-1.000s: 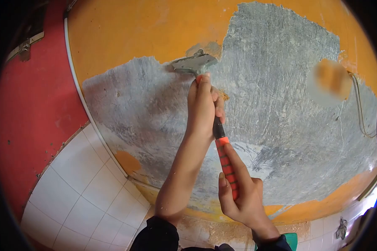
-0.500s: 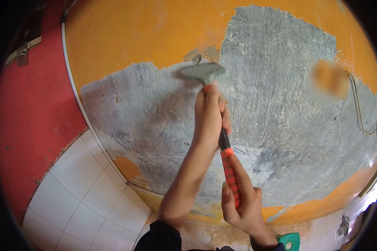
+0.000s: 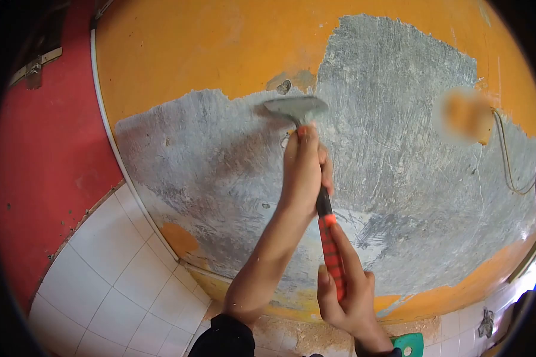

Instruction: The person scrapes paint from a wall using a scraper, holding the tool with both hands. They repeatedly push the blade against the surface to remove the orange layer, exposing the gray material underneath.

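Scraper (image 3: 323, 203): blade uppermost, over the bare patch (image 3: 399, 119) near its top edge; hole (image 3: 284, 87) just above; handle slanting down and right;
Left hand (image 3: 303, 169): high on the scraper, just below the blade;
Right hand (image 3: 349, 294): lower, on the grip;
Wall (image 3: 208, 50): patch running left, right and below the blade;
Strip (image 3: 104, 110): down the wall's left edge; side panel (image 3: 60, 131) beyond; tiles (image 3: 116, 268) beneath the panel;
Cord (image 3: 506, 157): far right, before the patch

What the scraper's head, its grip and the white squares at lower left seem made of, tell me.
Scraper head: probably metal, given its dull grey, thin look. Grip: rubber or plastic, judging by matte red with dark bands. White squares: likely glazed ceramic tile; smooth, straight-jointed.
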The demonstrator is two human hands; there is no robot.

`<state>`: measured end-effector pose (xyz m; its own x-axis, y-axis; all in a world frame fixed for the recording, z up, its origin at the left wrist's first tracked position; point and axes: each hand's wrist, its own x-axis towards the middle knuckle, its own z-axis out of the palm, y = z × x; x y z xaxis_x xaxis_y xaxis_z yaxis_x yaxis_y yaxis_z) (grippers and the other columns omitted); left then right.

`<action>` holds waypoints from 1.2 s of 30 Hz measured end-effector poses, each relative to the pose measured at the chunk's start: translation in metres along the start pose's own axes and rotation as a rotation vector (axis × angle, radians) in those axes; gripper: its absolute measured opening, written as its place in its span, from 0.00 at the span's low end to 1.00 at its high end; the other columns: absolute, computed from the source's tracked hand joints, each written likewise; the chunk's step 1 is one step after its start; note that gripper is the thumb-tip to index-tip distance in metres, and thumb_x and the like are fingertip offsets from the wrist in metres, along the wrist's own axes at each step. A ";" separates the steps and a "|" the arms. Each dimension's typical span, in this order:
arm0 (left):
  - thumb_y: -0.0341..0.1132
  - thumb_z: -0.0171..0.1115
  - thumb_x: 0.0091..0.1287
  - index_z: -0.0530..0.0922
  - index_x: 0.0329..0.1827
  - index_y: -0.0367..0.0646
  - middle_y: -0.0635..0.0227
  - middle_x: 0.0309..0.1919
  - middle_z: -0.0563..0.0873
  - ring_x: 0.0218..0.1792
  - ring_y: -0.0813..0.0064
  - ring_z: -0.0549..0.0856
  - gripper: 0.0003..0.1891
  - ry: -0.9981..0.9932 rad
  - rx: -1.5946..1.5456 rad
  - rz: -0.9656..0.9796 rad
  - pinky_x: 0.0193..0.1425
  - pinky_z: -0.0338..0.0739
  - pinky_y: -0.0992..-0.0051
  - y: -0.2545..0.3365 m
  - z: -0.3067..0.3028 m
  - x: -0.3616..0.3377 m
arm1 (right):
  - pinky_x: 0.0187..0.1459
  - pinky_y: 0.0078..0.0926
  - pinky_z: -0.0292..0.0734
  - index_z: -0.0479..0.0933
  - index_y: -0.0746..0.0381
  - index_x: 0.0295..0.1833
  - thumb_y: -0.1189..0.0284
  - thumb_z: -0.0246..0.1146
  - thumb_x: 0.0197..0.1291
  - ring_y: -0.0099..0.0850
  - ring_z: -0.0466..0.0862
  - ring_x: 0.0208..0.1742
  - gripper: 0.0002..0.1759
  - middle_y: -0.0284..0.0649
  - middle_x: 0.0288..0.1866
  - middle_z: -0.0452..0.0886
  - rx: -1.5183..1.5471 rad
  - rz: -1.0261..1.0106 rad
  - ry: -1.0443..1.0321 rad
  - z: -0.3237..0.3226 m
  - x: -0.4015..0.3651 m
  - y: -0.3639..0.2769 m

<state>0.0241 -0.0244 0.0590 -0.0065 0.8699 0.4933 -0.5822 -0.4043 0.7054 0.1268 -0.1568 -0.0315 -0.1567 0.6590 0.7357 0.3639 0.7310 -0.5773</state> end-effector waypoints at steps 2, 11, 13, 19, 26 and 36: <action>0.47 0.51 0.73 0.68 0.43 0.47 0.78 0.23 0.67 0.11 0.86 0.65 0.13 -0.023 0.039 0.012 0.09 0.62 0.81 0.006 -0.003 0.010 | 0.25 0.28 0.77 0.56 0.69 0.72 0.76 0.57 0.58 0.34 0.83 0.20 0.36 0.49 0.31 0.83 0.003 0.015 -0.004 0.002 0.012 -0.002; 0.46 0.50 0.74 0.68 0.43 0.46 0.78 0.23 0.67 0.10 0.86 0.64 0.13 -0.037 0.039 0.016 0.09 0.61 0.81 0.007 0.003 0.009 | 0.25 0.28 0.76 0.56 0.69 0.72 0.76 0.57 0.57 0.36 0.82 0.19 0.36 0.52 0.34 0.83 0.020 -0.027 0.031 0.003 0.013 -0.007; 0.47 0.50 0.74 0.68 0.40 0.47 0.78 0.22 0.67 0.10 0.86 0.64 0.13 0.009 0.060 -0.024 0.09 0.61 0.82 0.003 0.004 -0.003 | 0.25 0.28 0.76 0.56 0.69 0.72 0.76 0.58 0.57 0.35 0.82 0.19 0.36 0.52 0.34 0.83 0.028 -0.020 0.032 0.002 -0.001 -0.004; 0.47 0.50 0.73 0.66 0.36 0.48 0.78 0.21 0.66 0.10 0.86 0.64 0.14 -0.029 0.045 0.056 0.08 0.60 0.80 0.007 0.006 0.010 | 0.25 0.27 0.77 0.56 0.68 0.73 0.76 0.58 0.57 0.34 0.82 0.19 0.37 0.48 0.30 0.83 -0.020 0.038 -0.011 -0.001 0.008 -0.007; 0.47 0.51 0.73 0.66 0.38 0.48 0.78 0.21 0.67 0.09 0.85 0.64 0.13 -0.033 0.029 0.025 0.08 0.62 0.80 0.010 0.006 0.015 | 0.25 0.28 0.77 0.56 0.68 0.72 0.77 0.57 0.57 0.34 0.82 0.19 0.36 0.43 0.26 0.82 0.010 0.004 0.010 0.000 0.015 -0.009; 0.46 0.52 0.73 0.65 0.37 0.51 0.79 0.21 0.67 0.10 0.87 0.64 0.11 -0.046 0.020 -0.003 0.09 0.61 0.81 -0.001 0.006 -0.001 | 0.25 0.30 0.77 0.57 0.70 0.72 0.77 0.57 0.58 0.37 0.83 0.19 0.35 0.43 0.23 0.81 0.040 -0.016 0.029 -0.001 0.006 -0.001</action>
<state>0.0293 -0.0264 0.0607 0.0326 0.8576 0.5134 -0.5661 -0.4075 0.7166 0.1265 -0.1535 -0.0262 -0.1352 0.6425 0.7543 0.3247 0.7479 -0.5789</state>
